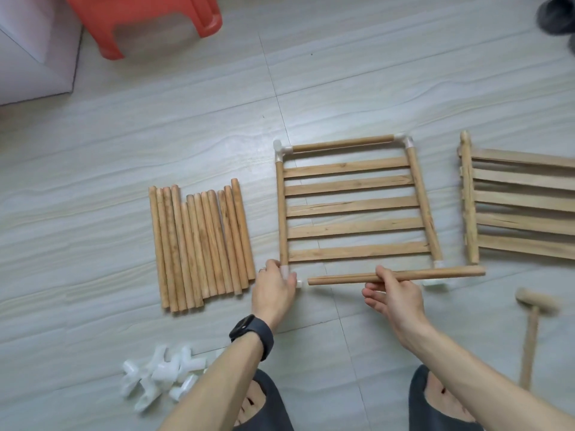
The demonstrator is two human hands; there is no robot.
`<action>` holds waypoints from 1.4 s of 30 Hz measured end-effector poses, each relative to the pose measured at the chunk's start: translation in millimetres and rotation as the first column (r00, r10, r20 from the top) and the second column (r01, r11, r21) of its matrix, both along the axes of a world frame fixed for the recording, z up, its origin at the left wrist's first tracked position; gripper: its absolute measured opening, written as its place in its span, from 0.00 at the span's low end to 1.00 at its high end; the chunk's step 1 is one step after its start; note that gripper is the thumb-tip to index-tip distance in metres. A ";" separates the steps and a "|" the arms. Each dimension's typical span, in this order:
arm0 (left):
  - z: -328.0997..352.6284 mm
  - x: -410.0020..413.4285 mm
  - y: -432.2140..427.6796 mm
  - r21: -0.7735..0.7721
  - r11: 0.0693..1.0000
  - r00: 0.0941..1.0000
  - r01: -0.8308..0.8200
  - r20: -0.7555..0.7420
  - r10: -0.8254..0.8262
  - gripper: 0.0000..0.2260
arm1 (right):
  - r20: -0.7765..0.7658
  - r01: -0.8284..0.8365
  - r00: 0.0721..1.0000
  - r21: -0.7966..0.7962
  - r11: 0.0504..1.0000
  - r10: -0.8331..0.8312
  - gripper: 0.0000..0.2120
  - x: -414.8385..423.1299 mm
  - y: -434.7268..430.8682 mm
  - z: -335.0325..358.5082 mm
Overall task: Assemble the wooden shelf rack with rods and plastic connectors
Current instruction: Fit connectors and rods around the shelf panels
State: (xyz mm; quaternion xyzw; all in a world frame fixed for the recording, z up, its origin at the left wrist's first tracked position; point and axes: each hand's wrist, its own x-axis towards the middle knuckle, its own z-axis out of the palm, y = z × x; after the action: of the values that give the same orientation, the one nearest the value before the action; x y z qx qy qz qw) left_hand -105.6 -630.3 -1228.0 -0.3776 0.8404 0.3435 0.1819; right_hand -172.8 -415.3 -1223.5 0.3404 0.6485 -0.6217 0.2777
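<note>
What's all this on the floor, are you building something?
A person is putting together a wooden shelf. The right hand holds a rod along the near side of a slatted frame, its left end just short of the white corner connector that the left hand steadies. The far side already has its rod fitted. Spare rods lie to the left, loose connectors nearer the feet, a second slatted panel and a wooden mallet to the right.

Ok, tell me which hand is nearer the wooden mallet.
Right. The right hand holds a rod just left of the wooden mallet, with bare floor between them. The left hand is farther left, at the shelf frame's near-left corner connector.
</note>
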 end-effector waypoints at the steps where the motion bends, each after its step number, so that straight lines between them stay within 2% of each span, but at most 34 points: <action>1: -1.3 -1.3 -3.0 0.011 0.999 0.999 -0.032 -0.007 0.032 0.18 | 0.007 -0.014 1.000 -0.005 1.000 0.014 0.14 0.8 -0.7 -2.4; 3: -1.7 -4.6 -8.2 0.038 0.994 0.994 -0.106 -0.023 0.107 0.16 | 0.019 -0.033 0.999 -0.022 0.999 0.033 0.13 1.7 -3.5 -5.8; 9: -0.7 -13.4 -14.4 0.091 0.969 0.973 -0.228 0.057 0.224 0.15 | 0.034 -0.046 0.998 -0.080 0.996 0.049 0.14 -0.6 -11.4 -11.2; 12: -1.9 -16.3 -14.5 0.082 0.958 0.960 -0.273 0.081 0.267 0.14 | 0.129 -0.001 0.991 -0.172 0.985 0.024 0.13 -2.0 -9.8 -14.9; 15: -1.4 -20.0 -9.6 0.010 0.959 0.957 -0.282 0.080 0.280 0.14 | 0.252 0.068 0.968 -0.261 0.963 0.000 0.13 2.3 -11.3 -20.6; 20: 0.6 -22.7 -7.2 -0.089 0.985 0.984 -0.147 0.087 0.154 0.13 | 0.307 0.088 0.952 -0.297 0.951 0.008 0.15 0.4 -17.9 -26.7; 23: 4.5 -25.8 2.2 -0.090 0.996 0.992 -0.020 0.123 0.031 0.18 | 0.315 -0.032 0.940 -0.306 0.951 0.133 0.18 -2.4 -15.3 -24.2; 25: 13.1 -27.7 21.0 -0.142 0.978 0.988 0.153 0.061 -0.145 0.25 | 0.297 -0.177 0.919 -0.281 0.943 0.261 0.21 -3.3 -7.9 -21.6; 26: 17.1 -29.5 31.9 -0.209 0.937 0.957 0.281 -0.011 -0.290 0.26 | 0.292 -0.244 0.902 -0.265 0.933 0.318 0.21 -4.0 -0.7 -19.6; 27: 20.0 -32.2 42.5 -0.274 0.863 0.886 0.424 -0.070 -0.457 0.25 | 0.297 -0.292 0.884 -0.255 0.922 0.362 0.20 -4.8 9.2 -18.5; 29: 20.8 -41.5 61.8 -0.344 0.668 0.686 0.660 -0.087 -0.722 0.23 | 0.319 -0.335 0.859 -0.240 0.911 0.400 0.16 -6.0 34.4 -17.6; 30: 19.3 -47.3 71.6 -0.358 0.577 0.601 0.734 -0.053 -0.798 0.22 | 0.327 -0.334 0.862 -0.208 0.919 0.387 0.14 -6.3 47.8 -16.3; 32: 15.7 -59.7 90.3 -0.361 0.458 0.500 0.812 0.027 -0.866 0.20 | 0.304 -0.263 0.913 -0.073 0.962 0.273 0.12 -7.2 71.0 -15.5; 35: 7.3 -80.2 118.2 -0.319 0.378 0.429 0.869 0.107 -0.897 0.15 | 0.181 0.030 0.982 0.098 0.995 -0.047 0.13 -15.4 98.7 -16.8; 37: 0.6 -91.3 131.9 -0.284 0.346 0.402 0.894 0.170 -0.900 0.13 | 0.090 0.131 0.986 0.122 0.984 -0.142 0.16 -22.3 108.4 -15.1; 38: -2.5 -93.7 136.9 -0.270 0.339 0.397 0.901 0.201 -0.896 0.13 | 0.048 0.110 0.992 0.134 0.985 -0.118 0.17 -25.0 110.9 -15.6; 42: -10.7 -91.3 140.2 -0.237 0.340 0.392 0.910 0.226 -0.892 0.15 | -0.053 -0.132 0.987 0.241 0.962 0.149 0.15 -36.7 103.6 -17.1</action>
State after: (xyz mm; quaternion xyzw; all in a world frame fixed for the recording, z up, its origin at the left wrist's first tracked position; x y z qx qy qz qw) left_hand -196.9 -490.2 -1238.6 0.1147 0.9466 0.0327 0.2996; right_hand -209.6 -311.7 -1240.6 0.3019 0.7498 -0.5304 0.2556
